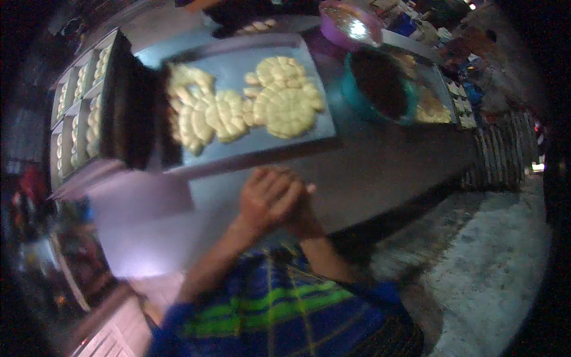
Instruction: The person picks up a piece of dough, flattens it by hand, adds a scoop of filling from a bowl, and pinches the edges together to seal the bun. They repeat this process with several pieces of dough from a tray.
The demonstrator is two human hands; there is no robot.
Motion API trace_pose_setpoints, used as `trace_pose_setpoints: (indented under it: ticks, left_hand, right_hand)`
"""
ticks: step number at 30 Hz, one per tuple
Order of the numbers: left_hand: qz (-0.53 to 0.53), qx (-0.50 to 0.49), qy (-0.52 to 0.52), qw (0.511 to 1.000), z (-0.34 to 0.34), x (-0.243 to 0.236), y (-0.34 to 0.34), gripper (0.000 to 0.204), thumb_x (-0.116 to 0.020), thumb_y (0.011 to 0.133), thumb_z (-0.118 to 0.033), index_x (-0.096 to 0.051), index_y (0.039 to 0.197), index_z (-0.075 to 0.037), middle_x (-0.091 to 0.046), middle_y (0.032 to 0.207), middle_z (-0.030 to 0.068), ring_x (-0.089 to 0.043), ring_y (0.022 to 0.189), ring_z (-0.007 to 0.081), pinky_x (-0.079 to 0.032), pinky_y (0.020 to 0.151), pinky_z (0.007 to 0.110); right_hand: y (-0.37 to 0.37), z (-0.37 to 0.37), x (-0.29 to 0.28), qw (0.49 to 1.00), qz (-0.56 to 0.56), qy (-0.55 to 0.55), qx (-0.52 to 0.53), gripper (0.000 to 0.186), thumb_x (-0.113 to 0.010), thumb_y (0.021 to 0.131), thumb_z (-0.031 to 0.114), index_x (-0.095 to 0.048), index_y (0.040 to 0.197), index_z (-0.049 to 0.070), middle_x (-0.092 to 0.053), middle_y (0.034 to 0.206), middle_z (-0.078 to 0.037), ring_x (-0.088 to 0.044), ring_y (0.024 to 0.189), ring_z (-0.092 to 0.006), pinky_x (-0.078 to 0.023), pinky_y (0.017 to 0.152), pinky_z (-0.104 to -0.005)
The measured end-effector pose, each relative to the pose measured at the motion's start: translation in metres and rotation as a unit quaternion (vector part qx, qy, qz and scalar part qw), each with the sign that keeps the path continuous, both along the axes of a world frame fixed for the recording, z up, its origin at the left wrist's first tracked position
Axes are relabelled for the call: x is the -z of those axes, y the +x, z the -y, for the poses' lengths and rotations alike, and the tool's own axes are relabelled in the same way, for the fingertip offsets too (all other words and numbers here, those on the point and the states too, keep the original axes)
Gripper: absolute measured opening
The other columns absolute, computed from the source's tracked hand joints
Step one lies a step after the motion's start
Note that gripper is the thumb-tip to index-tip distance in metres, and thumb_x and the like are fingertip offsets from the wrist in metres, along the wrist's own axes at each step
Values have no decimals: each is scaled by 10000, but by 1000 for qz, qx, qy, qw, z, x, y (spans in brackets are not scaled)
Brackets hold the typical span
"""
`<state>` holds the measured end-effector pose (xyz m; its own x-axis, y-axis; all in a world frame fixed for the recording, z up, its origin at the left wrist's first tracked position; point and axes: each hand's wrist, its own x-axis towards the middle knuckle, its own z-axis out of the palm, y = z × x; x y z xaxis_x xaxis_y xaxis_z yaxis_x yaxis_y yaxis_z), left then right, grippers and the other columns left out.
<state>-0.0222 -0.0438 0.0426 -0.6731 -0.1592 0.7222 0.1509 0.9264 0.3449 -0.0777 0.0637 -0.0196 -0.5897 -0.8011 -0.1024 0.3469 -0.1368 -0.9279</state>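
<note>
My left hand (266,199) and my right hand (301,211) are pressed together in front of my body, just short of the tray's near edge. The left fingers curl over the right hand, which is partly covered. Whatever lies between the palms, if anything, is hidden. Beyond them a grey metal tray (321,122) rests on the table. It bears pale yellow dough figures: a rounded, segmented dough figure (285,104) on the right and a wider dough figure (211,116) on the left, nearly touching it.
Left of the tray stands a rack of loaf pans (77,110) with dough inside. A teal basin (351,89) with dark contents sits to the right, a purple bowl (333,27) behind it. Farther right is another tray with dough (431,113). The metal table's (369,172) edge runs diagonally near me.
</note>
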Motion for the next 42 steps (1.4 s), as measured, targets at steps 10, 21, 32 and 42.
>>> trace_pose_setpoints:
  ticks: [10,21,32,42]
  left_hand:
    - [125,156,502,841,-20,16,-31,396,-488,983,-345,-597,1189,-25,-633,1140,151,-601,1092,280,-446,955,384]
    - [160,-104,625,757,41,74,91,177,-632,961,-180,-661,997,-9,-687,997,73,-629,934,162,-485,861,294]
    - [143,-162,632,744,36,87,133,204,-641,949,-226,-667,971,-25,-684,949,64,-626,924,156,-485,857,308]
    - [177,-42,719,671,19,58,83,279,-601,970,-286,-658,1039,-22,-683,1014,78,-638,986,187,-487,884,318]
  right_hand:
    - [-68,-44,2,987,51,-76,132,300,-613,965,290,-629,1142,48,-644,1093,-31,-632,971,-189,-564,836,-344]
    - [-422,-57,-86,700,-544,447,-124,302,-701,846,66,-720,1144,106,-755,1001,-97,-679,914,-138,-525,760,-317]
    - [-447,-28,-68,669,-431,528,-298,361,-703,798,13,-739,1143,112,-746,1050,-49,-673,927,-155,-548,775,-334]
    - [-343,-42,-100,929,-232,220,-186,344,-617,944,108,-563,1282,72,-677,1044,-43,-674,951,-144,-551,798,-303]
